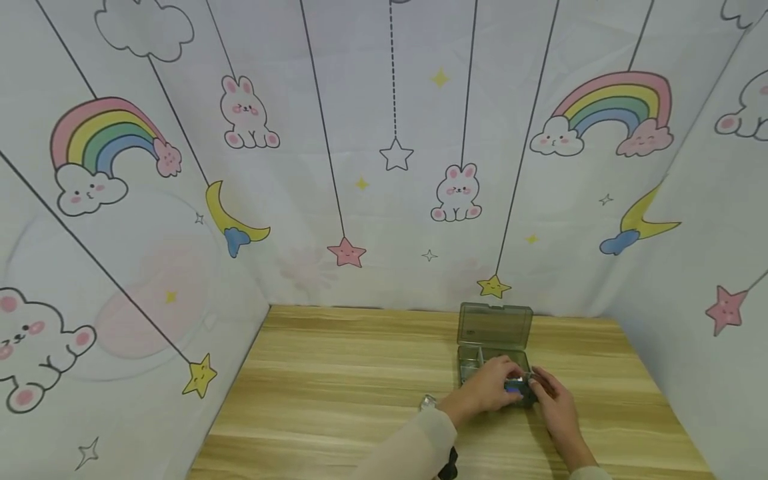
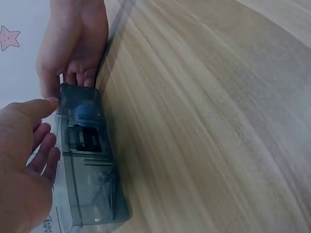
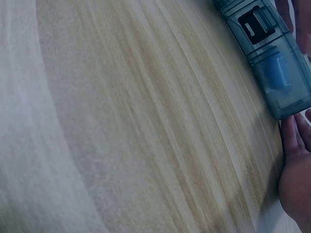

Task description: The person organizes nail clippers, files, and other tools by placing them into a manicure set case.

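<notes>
A translucent grey-green compartment box [image 1: 462,360] stands on the table, its lid [image 1: 495,327] raised at the back. My left hand [image 1: 489,387] reaches over the open box, thumb and forefinger apart above the right-hand compartments. In the left wrist view its other fingers bend loosely beside the rim. My right hand [image 1: 558,407] grips the box's right end, thumb at the rim and fingers along the outer side. A blue thing [image 3: 276,70] shows through the wall at that end. Thin dark pieces [image 2: 108,189] show through the wall near the other end.
The wood-grain table [image 1: 336,380] meets a white printed cloth backdrop [image 1: 360,213] behind and at both sides. A small shiny clear thing [image 1: 428,402] shows beside the left sleeve [image 1: 414,443], and a black thing [image 1: 449,463] pokes out below it.
</notes>
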{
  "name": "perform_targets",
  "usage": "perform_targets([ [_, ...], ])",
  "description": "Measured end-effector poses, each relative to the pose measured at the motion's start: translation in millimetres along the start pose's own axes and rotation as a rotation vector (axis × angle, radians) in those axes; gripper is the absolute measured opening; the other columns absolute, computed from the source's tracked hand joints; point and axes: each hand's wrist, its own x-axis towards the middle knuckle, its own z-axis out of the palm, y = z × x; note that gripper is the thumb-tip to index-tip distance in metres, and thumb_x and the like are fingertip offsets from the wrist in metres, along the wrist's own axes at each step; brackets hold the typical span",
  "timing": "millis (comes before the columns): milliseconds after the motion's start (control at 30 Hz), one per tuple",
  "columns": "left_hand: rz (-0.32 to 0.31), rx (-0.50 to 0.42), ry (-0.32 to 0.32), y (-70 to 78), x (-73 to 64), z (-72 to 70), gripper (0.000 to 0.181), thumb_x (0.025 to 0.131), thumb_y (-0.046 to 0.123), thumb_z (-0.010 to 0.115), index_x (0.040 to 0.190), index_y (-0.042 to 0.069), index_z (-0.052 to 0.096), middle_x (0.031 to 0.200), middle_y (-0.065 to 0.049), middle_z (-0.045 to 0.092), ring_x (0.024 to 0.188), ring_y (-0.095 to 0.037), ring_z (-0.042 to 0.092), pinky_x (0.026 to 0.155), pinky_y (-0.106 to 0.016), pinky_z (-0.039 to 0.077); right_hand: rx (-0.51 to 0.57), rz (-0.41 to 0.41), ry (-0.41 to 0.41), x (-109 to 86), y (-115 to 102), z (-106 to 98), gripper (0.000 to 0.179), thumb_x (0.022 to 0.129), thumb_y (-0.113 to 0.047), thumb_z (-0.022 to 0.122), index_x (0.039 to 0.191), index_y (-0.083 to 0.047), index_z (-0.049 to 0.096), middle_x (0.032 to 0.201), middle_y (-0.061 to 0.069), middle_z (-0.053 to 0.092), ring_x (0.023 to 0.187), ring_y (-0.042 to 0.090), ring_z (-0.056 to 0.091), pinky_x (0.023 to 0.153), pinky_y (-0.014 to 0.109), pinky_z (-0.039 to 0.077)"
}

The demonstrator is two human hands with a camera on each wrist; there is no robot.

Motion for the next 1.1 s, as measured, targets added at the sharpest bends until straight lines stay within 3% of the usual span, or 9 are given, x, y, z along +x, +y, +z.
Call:
perform_targets([
  [100, 0.015, -0.04, 0.033, -1.3, -7.3, -5.4, 0.035, 0.096, 0.031, 0.081, 0.126, 0.015, 0.073, 0.115, 0.011, 0.064, 0.103, 0.001, 0.06, 0.089, -0.01, 0.046, 0.001, 0.004, 0.003, -0.3, 0.7, 0.5, 0.056, 0.113, -0.032, 0.053, 0.159, 0.0, 0.044, 0.157, 0.025, 0.049, 0.14, 0.031, 0.049, 0.089, 0.002, 0.039],
  [333, -0.021, -0.127, 0.066, -21.6, -42.1, -29.7, 0.035, 0.098, 0.031, 0.08, 0.127, 0.013, 0.072, 0.117, 0.009, 0.065, 0.108, -0.004, 0.063, 0.092, -0.014, 0.05, 0.031, 0.009, 0.028, -0.2, 1.6, 3.9, 0.055, 0.113, -0.034, 0.054, 0.158, -0.002, 0.046, 0.155, 0.024, 0.052, 0.114, -0.008, 0.05, 0.089, 0.002, 0.039],
  [467, -0.054, -0.142, 0.09, -41.2, -64.9, -38.8, 0.035, 0.097, 0.027, 0.081, 0.127, 0.011, 0.072, 0.119, 0.004, 0.066, 0.109, -0.009, 0.063, 0.093, -0.019, 0.052, 0.032, -0.013, 0.051, 0.9, 2.6, 4.7, 0.053, 0.112, -0.029, 0.056, 0.155, 0.001, 0.049, 0.151, 0.027, 0.054, 0.105, -0.018, 0.048, 0.088, 0.003, 0.041],
  [700, -0.177, -0.207, 0.113, -70.6, -99.1, -48.0, 0.039, 0.096, 0.027, 0.082, 0.128, 0.009, 0.071, 0.119, 0.003, 0.065, 0.111, -0.014, 0.063, 0.091, -0.026, 0.055, 0.035, -0.013, 0.062, 3.2, 2.6, 2.9, 0.052, 0.112, -0.027, 0.055, 0.156, 0.001, 0.048, 0.152, 0.025, 0.054, 0.104, -0.02, 0.047, 0.088, 0.001, 0.039],
  [867, -0.218, -0.218, 0.108, -78.9, -119.8, -52.5, 0.04, 0.094, 0.024, 0.084, 0.126, 0.005, 0.07, 0.118, 0.001, 0.065, 0.109, -0.016, 0.064, 0.092, -0.028, 0.056, 0.032, -0.032, 0.072, 5.2, 1.9, 3.0, 0.051, 0.112, -0.027, 0.056, 0.155, 0.001, 0.05, 0.149, 0.026, 0.056, 0.104, -0.019, 0.049, 0.089, 0.002, 0.04],
  [1100, -0.259, -0.175, 0.105, -85.5, -139.8, -46.2, 0.039, 0.094, 0.028, 0.084, 0.124, 0.007, 0.072, 0.115, 0.003, 0.065, 0.106, -0.012, 0.063, 0.092, -0.029, 0.055, 0.032, -0.055, 0.082, 2.1, 2.0, 3.5, 0.049, 0.112, -0.025, 0.057, 0.152, 0.003, 0.052, 0.146, 0.028, 0.057, 0.104, -0.019, 0.05, 0.089, 0.002, 0.041],
])
